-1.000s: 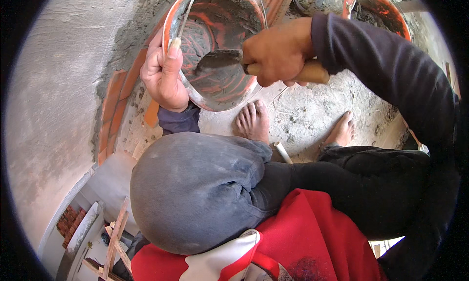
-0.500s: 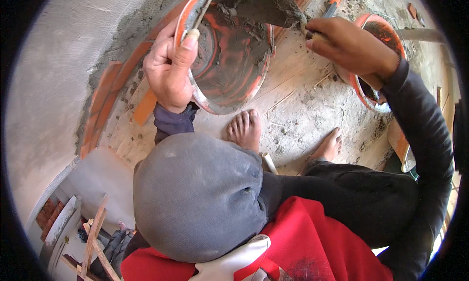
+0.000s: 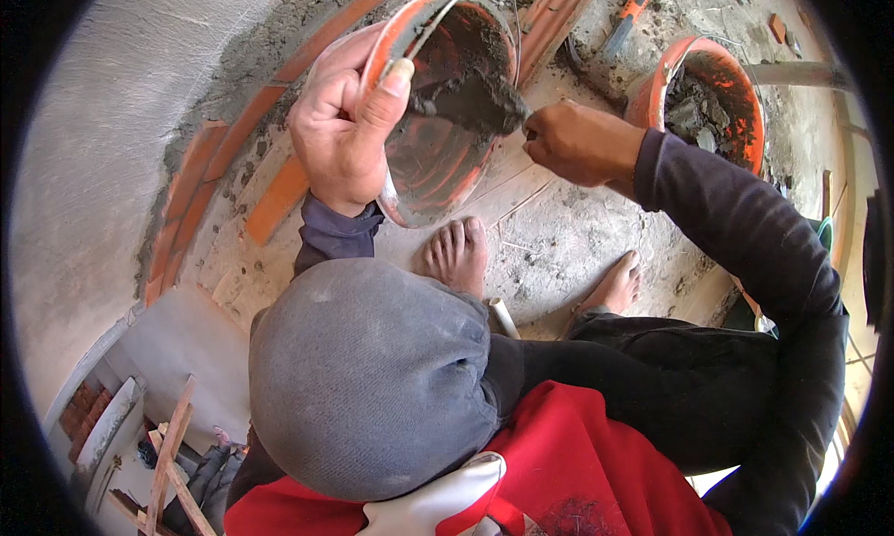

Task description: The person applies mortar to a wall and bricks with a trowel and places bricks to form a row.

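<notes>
My left hand (image 3: pixel 340 140) grips the rim of an orange bucket (image 3: pixel 438 173), thumb over the edge beside its wire handle. The bucket is tilted, with its mouth turned toward my right, and grey mortar coats its inside. My right hand (image 3: pixel 582 143) is closed round the handle of a trowel (image 3: pixel 480 106), most of which the fingers hide. The mortar-covered blade reaches into the bucket, with wet mortar (image 3: pixel 480 66) next to it. To the right of my right hand stands a second orange bucket (image 3: pixel 659 80) holding grey clumps.
An orange-handled tool (image 3: pixel 638 5) and a ridged red brick (image 3: pixel 554 28) lie beyond the buckets. Bricks (image 3: pixel 200 177) line the wall at left. My bare feet (image 3: pixel 456 257) are on the dusty floor, near a pale tube (image 3: pixel 504 317). Wooden sticks (image 3: pixel 172 452) stand lower left.
My right hand has moved down and left, bringing the trowel from the bucket's upper rim deeper into its mouth. My left hand has tipped the bucket further and shifted slightly right.
</notes>
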Demonstrator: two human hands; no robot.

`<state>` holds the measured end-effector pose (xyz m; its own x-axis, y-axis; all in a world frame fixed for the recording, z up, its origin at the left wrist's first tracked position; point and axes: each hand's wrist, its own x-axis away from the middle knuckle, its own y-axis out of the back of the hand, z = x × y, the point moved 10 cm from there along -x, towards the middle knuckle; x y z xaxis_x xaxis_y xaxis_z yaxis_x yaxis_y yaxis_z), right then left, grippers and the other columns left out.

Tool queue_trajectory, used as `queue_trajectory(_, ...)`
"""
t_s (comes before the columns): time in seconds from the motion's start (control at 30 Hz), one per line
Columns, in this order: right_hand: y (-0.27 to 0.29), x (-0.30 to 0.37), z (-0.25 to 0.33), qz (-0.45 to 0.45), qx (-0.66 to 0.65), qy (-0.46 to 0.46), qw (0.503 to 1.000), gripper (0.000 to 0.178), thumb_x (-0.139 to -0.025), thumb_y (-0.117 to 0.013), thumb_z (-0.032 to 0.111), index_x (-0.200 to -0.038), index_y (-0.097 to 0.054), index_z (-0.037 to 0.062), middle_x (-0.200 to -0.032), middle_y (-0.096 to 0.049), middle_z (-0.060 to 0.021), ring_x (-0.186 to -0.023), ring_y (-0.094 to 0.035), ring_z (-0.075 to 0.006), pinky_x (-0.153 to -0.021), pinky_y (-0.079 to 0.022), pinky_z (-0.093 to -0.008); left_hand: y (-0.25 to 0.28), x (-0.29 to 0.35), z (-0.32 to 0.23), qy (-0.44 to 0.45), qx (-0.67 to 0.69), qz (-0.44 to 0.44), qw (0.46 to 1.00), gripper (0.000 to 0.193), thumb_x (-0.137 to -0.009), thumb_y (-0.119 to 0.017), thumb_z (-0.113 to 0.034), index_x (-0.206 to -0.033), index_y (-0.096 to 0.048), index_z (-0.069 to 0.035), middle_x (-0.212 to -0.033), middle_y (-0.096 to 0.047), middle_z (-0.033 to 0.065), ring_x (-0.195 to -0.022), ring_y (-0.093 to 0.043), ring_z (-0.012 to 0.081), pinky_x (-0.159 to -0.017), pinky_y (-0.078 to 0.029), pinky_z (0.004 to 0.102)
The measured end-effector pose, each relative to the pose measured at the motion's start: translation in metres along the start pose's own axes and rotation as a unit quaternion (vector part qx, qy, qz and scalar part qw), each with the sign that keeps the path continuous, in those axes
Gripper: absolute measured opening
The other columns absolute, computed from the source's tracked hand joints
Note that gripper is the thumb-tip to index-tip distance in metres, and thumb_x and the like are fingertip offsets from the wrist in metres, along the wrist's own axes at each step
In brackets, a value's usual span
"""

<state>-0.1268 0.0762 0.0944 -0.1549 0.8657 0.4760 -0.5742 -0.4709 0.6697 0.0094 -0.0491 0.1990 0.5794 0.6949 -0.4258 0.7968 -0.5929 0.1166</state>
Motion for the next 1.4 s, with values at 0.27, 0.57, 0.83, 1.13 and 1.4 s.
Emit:
queue_trajectory(0.27,0.068,-0.001,0.005,-0.193,0.229,-0.016,0.954,0.017,-0.095,-0.047,0.015,-0.106,-0.05,0.0023,-0.072,-0.062,-0.0217,-0.071,-0.065,-0.0388,-0.062,-0.05,-0.0509,-0.012,-0.006,0.0,0.056,-0.023,0.014,0.998,0.031,-0.09,-0.062,-0.01,-0.063,-0.049,-0.003,-0.127,-0.059,0.0257,-0.086,-0.056,0.0084,-0.078,-0.045,0.0275)
queue_trajectory(0.57,0.001,-0.004,-0.027,-0.064,0.032,-0.054,0.996,0.026,-0.093,-0.052,0.021,-0.092,-0.057,-0.0041,-0.078,-0.062,-0.0286,-0.08,-0.062,-0.0461,-0.072,-0.05,-0.0516,-0.01,-0.001,0.011,-0.004,0.029,0.007,1.0,0.03,-0.09,-0.063,-0.008,-0.063,-0.05,-0.002,-0.123,-0.062,0.0246,-0.071,-0.051,0.0037,-0.065,-0.044,0.0228)
queue_trajectory(0.83,-0.048,-0.004,-0.019,0.13,-0.171,-0.074,0.974,0.034,-0.096,-0.046,0.026,-0.089,-0.056,-0.0055,-0.068,-0.059,-0.0171,-0.06,-0.065,-0.029,-0.051,-0.053,-0.0444,0.0,0.0,0.014,0.002,-0.005,-0.034,0.999,0.021,-0.088,-0.066,-0.01,-0.071,-0.062,0.002,-0.117,-0.066,0.0207,-0.082,-0.057,0.0097,-0.071,-0.045,0.0262)
queue_trajectory(1.13,-0.031,0.05,0.022,0.257,-0.524,-0.123,0.803,0.035,-0.101,-0.044,0.036,-0.086,-0.051,0.0062,-0.059,-0.048,-0.0008,-0.041,-0.048,-0.0106,-0.035,-0.041,-0.0262,0.029,0.004,0.036,0.123,0.053,-0.078,0.988,0.044,-0.096,-0.05,-0.019,-0.126,-0.054,0.013,-0.119,-0.062,0.0168,-0.109,-0.058,0.0197,-0.099,-0.042,0.0318)
queue_trajectory(1.4,0.069,0.204,-0.041,-0.086,-0.539,-0.158,0.823,0.043,-0.066,-0.049,0.011,-0.107,-0.055,-0.0019,-0.07,-0.051,-0.0035,-0.05,-0.046,-0.01,-0.047,-0.041,-0.0241,0.075,0.009,0.078,0.27,0.141,-0.148,0.941,0.052,-0.1,-0.041,-0.032,-0.131,-0.049,0.009,-0.125,-0.058,0.019,-0.114,-0.057,0.0265,-0.1,-0.044,0.0391)
